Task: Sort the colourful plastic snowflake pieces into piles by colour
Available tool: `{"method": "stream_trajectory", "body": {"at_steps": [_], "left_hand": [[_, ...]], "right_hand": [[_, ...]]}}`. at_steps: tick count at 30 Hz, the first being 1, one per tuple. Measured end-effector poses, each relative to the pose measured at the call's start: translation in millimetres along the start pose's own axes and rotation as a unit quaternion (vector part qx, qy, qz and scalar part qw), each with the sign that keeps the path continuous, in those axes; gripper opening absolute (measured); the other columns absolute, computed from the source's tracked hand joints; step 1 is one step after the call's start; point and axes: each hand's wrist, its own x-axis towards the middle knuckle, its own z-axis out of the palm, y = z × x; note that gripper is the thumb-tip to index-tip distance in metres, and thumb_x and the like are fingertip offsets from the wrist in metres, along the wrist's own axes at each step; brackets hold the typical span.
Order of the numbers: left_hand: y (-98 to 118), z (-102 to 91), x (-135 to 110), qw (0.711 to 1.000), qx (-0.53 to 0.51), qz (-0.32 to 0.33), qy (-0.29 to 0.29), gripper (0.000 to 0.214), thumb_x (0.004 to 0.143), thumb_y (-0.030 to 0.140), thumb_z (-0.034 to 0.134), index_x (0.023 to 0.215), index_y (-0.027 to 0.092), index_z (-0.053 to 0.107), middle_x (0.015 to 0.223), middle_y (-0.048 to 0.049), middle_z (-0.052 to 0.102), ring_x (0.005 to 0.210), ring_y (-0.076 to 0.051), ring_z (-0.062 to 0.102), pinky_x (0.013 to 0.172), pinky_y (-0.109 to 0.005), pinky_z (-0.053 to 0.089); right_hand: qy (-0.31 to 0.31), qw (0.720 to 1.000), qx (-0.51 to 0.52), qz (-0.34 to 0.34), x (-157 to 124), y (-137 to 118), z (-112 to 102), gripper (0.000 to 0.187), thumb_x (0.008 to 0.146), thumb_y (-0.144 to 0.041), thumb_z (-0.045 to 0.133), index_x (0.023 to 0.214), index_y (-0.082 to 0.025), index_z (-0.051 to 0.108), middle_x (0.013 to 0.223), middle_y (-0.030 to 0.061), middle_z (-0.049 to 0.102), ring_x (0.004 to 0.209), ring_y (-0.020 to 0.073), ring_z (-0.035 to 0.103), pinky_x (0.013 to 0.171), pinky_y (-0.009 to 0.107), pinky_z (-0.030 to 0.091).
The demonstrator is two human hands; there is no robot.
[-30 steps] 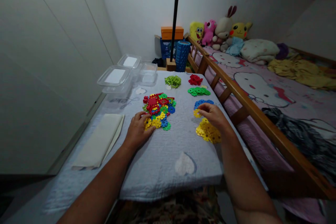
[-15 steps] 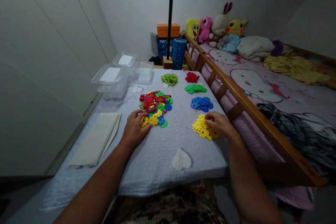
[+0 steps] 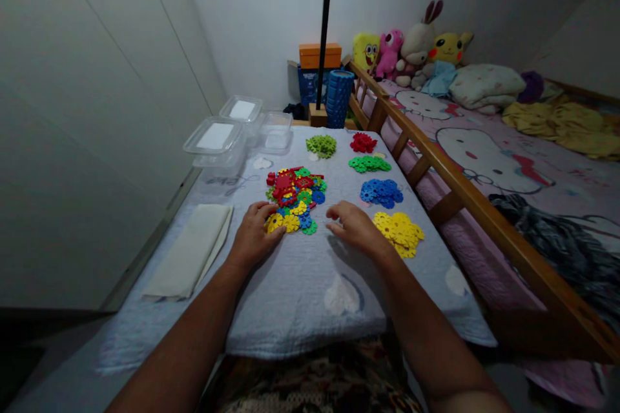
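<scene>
My left hand (image 3: 254, 235) rests at the near left edge of a mixed pile of plastic snowflake discs (image 3: 305, 197) in red, yellow, blue and green. Its thumb and fingers are curled round a yellow snowflake disc (image 3: 275, 222) at that edge. To the right of the pile, above the cloth, my right hand (image 3: 353, 226) has its thumb and fingers apart and nothing visible between them. Beyond its wrist lie yellow discs (image 3: 402, 232), partly covered by the forearm. Further back are single-colour heaps of blue discs (image 3: 381, 193), green discs (image 3: 369, 163), red pieces (image 3: 363, 142) and lime pieces (image 3: 321, 146).
Clear plastic boxes (image 3: 216, 135) stand at the table's back left. A folded cream cloth (image 3: 188, 251) lies on the left side. A wooden bed rail (image 3: 436, 187) runs along the right. A black pole (image 3: 324, 32) rises behind the table.
My right hand has left the yellow heap and moved left toward the mixed pile, its fingers now apart. My left hand stays at the pile. The view has shifted slightly.
</scene>
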Motion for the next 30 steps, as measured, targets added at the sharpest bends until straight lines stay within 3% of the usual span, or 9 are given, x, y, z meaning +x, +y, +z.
{"method": "stream_trajectory", "body": {"at_steps": [4, 9, 15, 22, 25, 30], "left_hand": [[0.9, -3.3, -0.9, 1.000, -0.008, 0.003, 0.006, 0.044, 0.079, 0.038, 0.071, 0.120, 0.021, 0.064, 0.127, -0.0102, 0.057, 0.122, -0.029, 0.059, 0.109, -0.047, 0.050], [3.8, -1.9, -3.1, 0.999, 0.032, 0.021, -0.021, 0.054, 0.077, 0.039, 0.075, 0.125, 0.021, 0.061, 0.129, -0.0116, 0.059, 0.122, -0.031, 0.058, 0.108, -0.050, 0.048], [10.4, 7.6, -7.9, 0.996, 0.082, 0.026, -0.038, 0.064, 0.073, 0.037, 0.080, 0.131, 0.024, 0.058, 0.135, -0.0117, 0.059, 0.123, -0.034, 0.057, 0.106, -0.053, 0.047], [14.9, 7.3, -6.6, 0.997, 0.065, 0.035, -0.035, 0.058, 0.077, 0.036, 0.075, 0.130, 0.023, 0.057, 0.134, -0.0124, 0.060, 0.123, -0.033, 0.057, 0.106, -0.052, 0.048], [15.8, 7.0, -6.2, 0.997, 0.053, 0.037, -0.032, 0.057, 0.077, 0.037, 0.075, 0.130, 0.023, 0.057, 0.134, -0.0127, 0.061, 0.124, -0.034, 0.057, 0.106, -0.052, 0.047], [15.8, 7.6, -6.0, 0.999, 0.022, 0.021, -0.010, 0.074, 0.075, 0.036, 0.077, 0.142, 0.024, 0.046, 0.136, -0.0118, 0.062, 0.123, -0.032, 0.059, 0.107, -0.051, 0.047]], "right_hand": [[0.005, 1.000, -0.017, -0.010, 13.9, -26.4, 36.1, 0.025, 0.090, -0.021, 0.069, 0.115, -0.017, 0.069, 0.117, 0.0125, 0.067, 0.109, 0.0249, 0.061, 0.099, 0.037, 0.048], [0.031, 0.999, -0.028, -0.014, 14.9, -29.9, 59.2, 0.036, 0.089, -0.027, 0.072, 0.124, -0.019, 0.066, 0.125, 0.0139, 0.062, 0.114, 0.0276, 0.056, 0.101, 0.042, 0.047], [0.056, 0.998, 0.001, -0.024, 15.2, -22.3, 66.4, 0.026, 0.089, -0.023, 0.072, 0.114, -0.022, 0.069, 0.119, 0.0108, 0.062, 0.112, 0.0261, 0.055, 0.100, 0.041, 0.047], [0.078, 0.996, 0.046, -0.013, 12.2, -18.3, 64.4, 0.009, 0.090, -0.014, 0.064, 0.096, -0.020, 0.067, 0.104, 0.0088, 0.063, 0.105, 0.0240, 0.056, 0.097, 0.038, 0.047], [0.088, 0.995, 0.051, -0.009, 11.6, -19.4, 65.4, 0.013, 0.089, -0.020, 0.066, 0.102, -0.019, 0.068, 0.107, 0.0100, 0.063, 0.107, 0.0255, 0.056, 0.098, 0.040, 0.047], [0.116, 0.992, 0.046, 0.002, 16.8, -22.3, 70.2, 0.039, 0.090, -0.028, 0.068, 0.128, -0.019, 0.064, 0.122, 0.0132, 0.061, 0.116, 0.0286, 0.053, 0.104, 0.044, 0.046]]}}
